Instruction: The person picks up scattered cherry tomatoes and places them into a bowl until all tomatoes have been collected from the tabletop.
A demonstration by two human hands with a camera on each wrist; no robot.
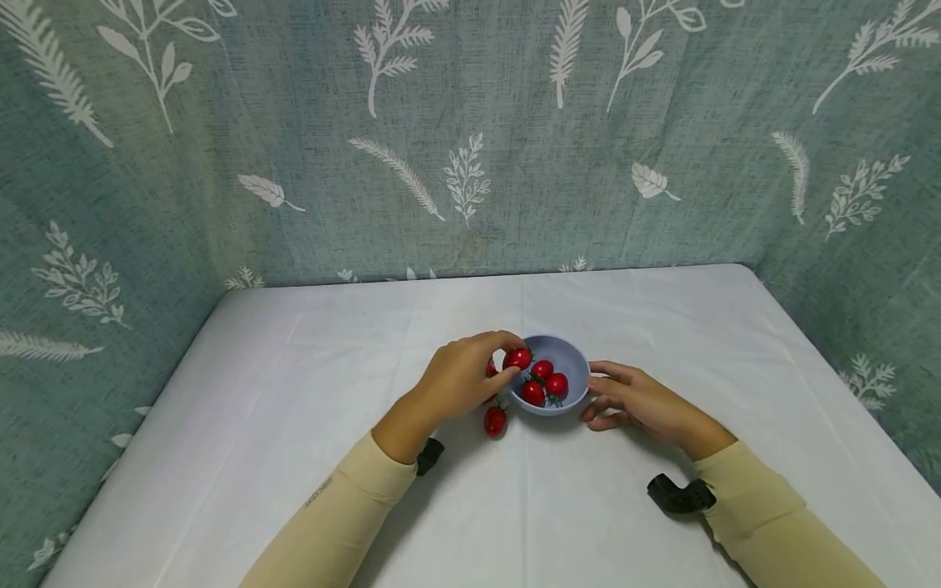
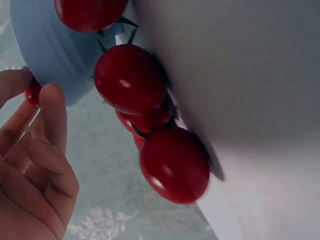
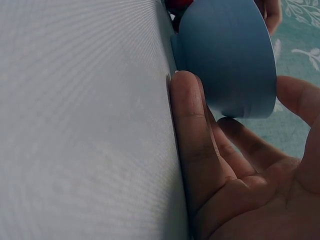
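Note:
A blue bowl (image 1: 546, 411) stands on the table with several cherry tomatoes (image 1: 556, 385) inside. My left hand (image 1: 465, 371) pinches a cherry tomato (image 1: 519, 358) between thumb and fingers at the bowl's left rim; in the left wrist view, only part of that tomato (image 2: 33, 92) shows between the fingers. Loose cherry tomatoes (image 2: 172, 165) lie on the cloth beneath the left hand, one of them (image 1: 496, 421) in front of the bowl's left side. My right hand (image 1: 639, 402) rests at the bowl's right, its fingers extended and touching the bowl wall (image 3: 227, 60).
A white cloth (image 1: 331, 359) covers the table. Green curtains with a white leaf print (image 1: 470, 106) hang behind it and at both sides. A black strap piece (image 1: 680, 495) sits at the right sleeve, and another (image 1: 430, 456) at the left.

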